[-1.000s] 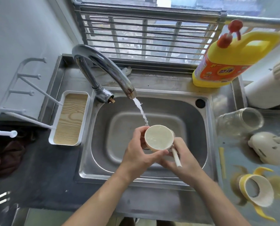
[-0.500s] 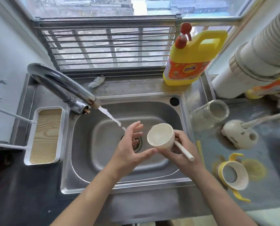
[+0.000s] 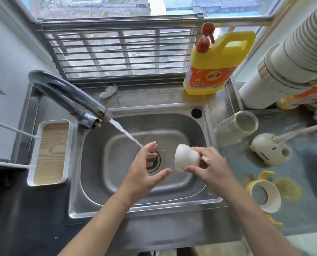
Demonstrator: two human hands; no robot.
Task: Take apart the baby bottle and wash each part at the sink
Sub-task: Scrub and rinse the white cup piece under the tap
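Tipped mouth-down since the earlier frame, the cup sat in the right hand, whose grip pinched its light, wet, slippery wall; left hand hung open, empty.

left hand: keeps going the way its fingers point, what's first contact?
Likely the water stream: the left hand, open, fingers aimed up toward the faucet, sits just short of it. Depth from this single view is uncertain; it may pass under it.

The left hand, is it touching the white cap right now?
Apart. The head view shows bare sink between the open left hand and the white cap, held only by the right hand.
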